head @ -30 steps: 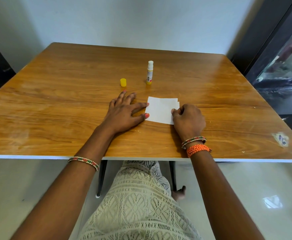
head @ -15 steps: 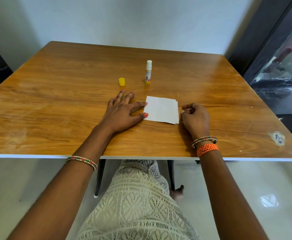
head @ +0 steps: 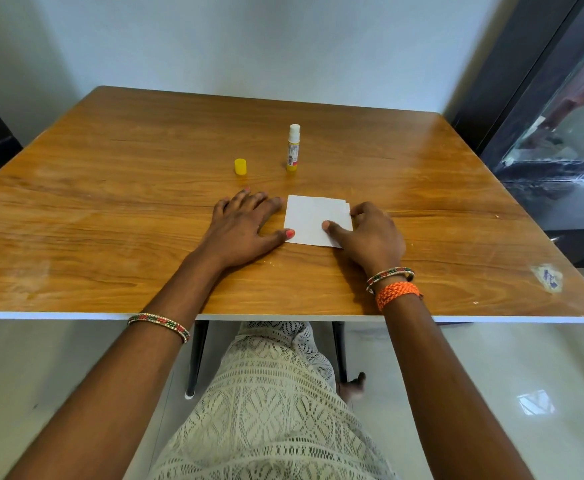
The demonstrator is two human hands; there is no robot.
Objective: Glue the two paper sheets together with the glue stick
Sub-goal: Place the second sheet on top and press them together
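The two paper sheets (head: 313,220) lay stacked near the middle of the desk (head: 110,209), toward its near edge, their right edges slightly offset. The left hand (head: 242,226) rested flat beside them, fingers straight, its thumb touching the stack's left edge. The right hand (head: 370,233) pressed its thumb onto the top sheet; whether its curled fingers pinched the right edge could not be determined. The glue stick (head: 293,148) stood upright and uncapped farther back, its yellow cap (head: 240,167) just to its left. Joining appeared done; pressing and recapping apparently remained.
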